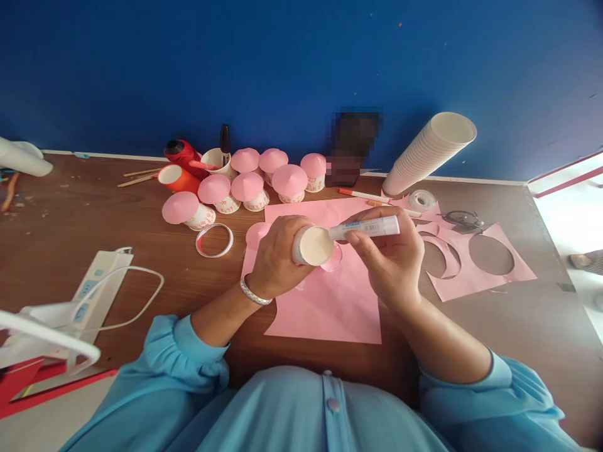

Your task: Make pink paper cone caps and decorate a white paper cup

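Note:
My left hand is wrapped round a short paper cup, its round pale end facing up toward me. Between the thumb and fingers of my right hand lies a white glue tube with a printed label and barcode. The tube's tip is at the right edge of the cup; whether it touches cannot be made out. Both hands are above a pink paper sheet. A small clear-rimmed disc shows beneath them, partly covered. A pink paper piece shows beside my left hand.
Several printed cups with pink cone tops stand behind. A tall stack of white cups leans at the back right, near a tape roll and pink offcuts. A white ring and power strip lie left.

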### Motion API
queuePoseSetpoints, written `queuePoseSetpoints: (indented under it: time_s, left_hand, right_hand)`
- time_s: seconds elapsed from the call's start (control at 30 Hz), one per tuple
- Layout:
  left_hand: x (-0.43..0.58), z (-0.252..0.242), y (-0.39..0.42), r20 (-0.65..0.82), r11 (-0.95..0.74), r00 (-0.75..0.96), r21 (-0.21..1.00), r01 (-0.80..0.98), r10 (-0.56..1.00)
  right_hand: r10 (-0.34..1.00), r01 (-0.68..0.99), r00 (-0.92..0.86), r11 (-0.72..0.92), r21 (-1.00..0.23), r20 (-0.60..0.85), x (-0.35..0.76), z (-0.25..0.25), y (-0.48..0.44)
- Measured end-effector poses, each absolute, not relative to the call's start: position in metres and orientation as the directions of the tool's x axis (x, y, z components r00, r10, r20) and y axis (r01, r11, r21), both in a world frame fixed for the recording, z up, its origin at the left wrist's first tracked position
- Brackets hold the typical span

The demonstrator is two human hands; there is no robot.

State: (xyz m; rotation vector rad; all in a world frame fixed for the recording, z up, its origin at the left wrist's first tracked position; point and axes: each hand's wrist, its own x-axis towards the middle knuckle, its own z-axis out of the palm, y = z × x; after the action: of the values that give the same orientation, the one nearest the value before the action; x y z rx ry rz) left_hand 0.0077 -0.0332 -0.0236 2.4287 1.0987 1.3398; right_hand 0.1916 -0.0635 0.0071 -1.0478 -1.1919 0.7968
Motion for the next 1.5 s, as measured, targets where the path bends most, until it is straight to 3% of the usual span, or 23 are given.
queuePoseSetpoints:
  time_s: [0.27,0.47,0.9,1.2,1.5]
  left_hand:
    - [0.008,-0.024,-0.033,0.656,-0.683,0.309,0.443,0.581,0.689]
    - [0.005,-0.028,-0.032,0.650,-0.662,0.280,0.467,0.587,0.706]
    - [0.001,-0.030,-0.030,0.683,-0.675,0.268,0.437,0.595,0.679]
    - [0.003,-0.030,-0.030,0.666,-0.650,0.274,0.416,0.636,0.694]
    - [0.001,-0.030,-0.032,0.645,-0.649,0.303,0.403,0.645,0.702]
  right_hand:
    - [0.884,0.284,0.170,0.380,-0.880,0.436,0.195,0.008,-0.069]
    - [0.872,0.381,0.166,0.373,-0.846,0.460,0.193,0.006,-0.074]
    - [0.849,0.446,0.112,0.421,-0.790,0.516,0.186,0.008,-0.085]
    - [0.860,0.347,0.054,0.460,-0.817,0.507,0.182,0.017,-0.087]
    - [0.796,0.539,-0.087,0.543,-0.644,0.599,0.177,0.022,-0.084]
